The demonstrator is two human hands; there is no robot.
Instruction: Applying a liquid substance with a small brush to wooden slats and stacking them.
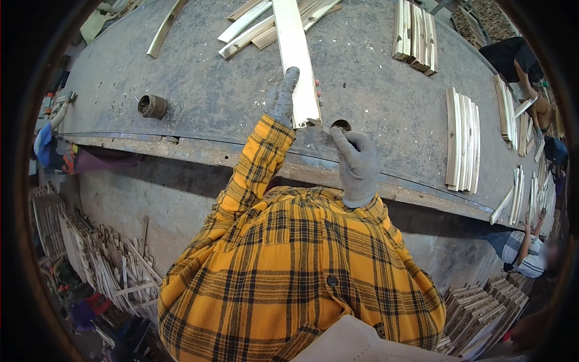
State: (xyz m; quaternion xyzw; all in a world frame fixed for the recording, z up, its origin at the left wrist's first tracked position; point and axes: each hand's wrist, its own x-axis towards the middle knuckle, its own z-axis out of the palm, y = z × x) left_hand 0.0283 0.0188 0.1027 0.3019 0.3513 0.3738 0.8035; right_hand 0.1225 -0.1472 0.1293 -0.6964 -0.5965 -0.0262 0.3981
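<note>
My left hand (282,95), in a grimy grey glove, is closed round a long pale wooden board (294,45), with its thumb on the top face and bare fingertips showing past the right edge. The board's near end points at me and its far end runs out of view at the top. In a grey glove, my right hand (358,168) pinches a small putty knife (316,122). Its thin blade meets the board's near end; the handle is mostly hidden in the fingers. Just behind that hand stands a small round can (341,125), partly covered.
Several loose boards (247,37) lie crossed beyond my left hand. A brown can (152,106) stands at left on the worn grey table (205,90). Bundled strips (462,142) lie at right. Other people work at both ends; wood stacks (482,308) fill the floor behind.
</note>
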